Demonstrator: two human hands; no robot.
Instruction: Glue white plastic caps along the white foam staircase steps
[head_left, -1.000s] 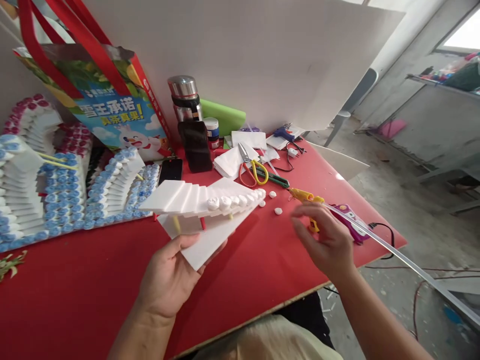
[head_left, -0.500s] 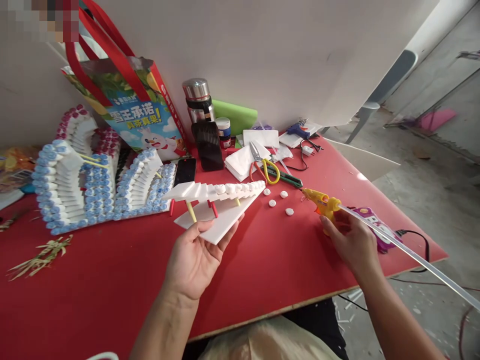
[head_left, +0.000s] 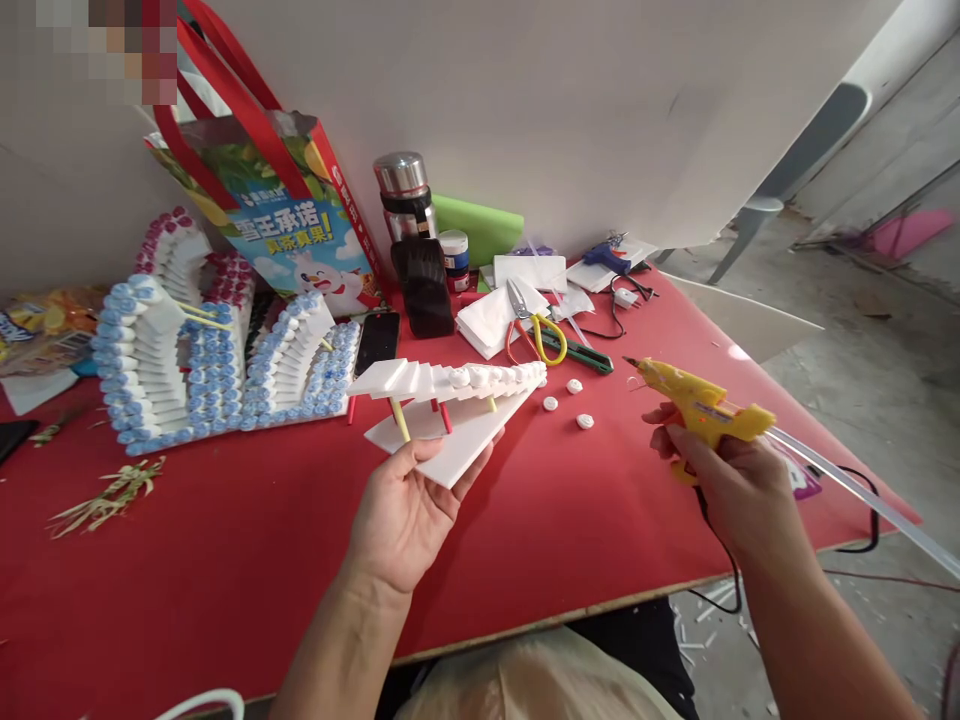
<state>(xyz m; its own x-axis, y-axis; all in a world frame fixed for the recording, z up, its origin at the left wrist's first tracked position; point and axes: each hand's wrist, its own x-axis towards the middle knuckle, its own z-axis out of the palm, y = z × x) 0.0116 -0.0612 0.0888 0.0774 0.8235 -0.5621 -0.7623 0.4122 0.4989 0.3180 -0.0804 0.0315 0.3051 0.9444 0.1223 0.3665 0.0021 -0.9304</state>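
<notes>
My left hand (head_left: 409, 515) grips the near edge of a white foam staircase model (head_left: 469, 450). Its flat base carries yellow and red posts under a sloping row of white steps, and small white rosettes line the right part of that row. In my right hand (head_left: 739, 480) is a yellow hot glue gun (head_left: 694, 400), its nozzle pointing left and a long clear glue stick (head_left: 862, 495) sticking out of its back. A few loose white rosettes (head_left: 584, 422) lie on the red table (head_left: 540, 540) between my hands.
Blue-and-white stair models (head_left: 217, 375) and a printed bag (head_left: 292, 235) stand at the left. Behind are a steel thermos (head_left: 405, 195), a phone (head_left: 424, 290), scissors (head_left: 536, 325), a green cutter (head_left: 581, 352) and a blue glue gun (head_left: 606, 257). A black cord hangs at the front edge.
My right hand has lifted the yellow glue gun from beside the purple-and-white item, with its body now tilted the other way. My left hand still holds the staircase model. The view has shifted slightly.
</notes>
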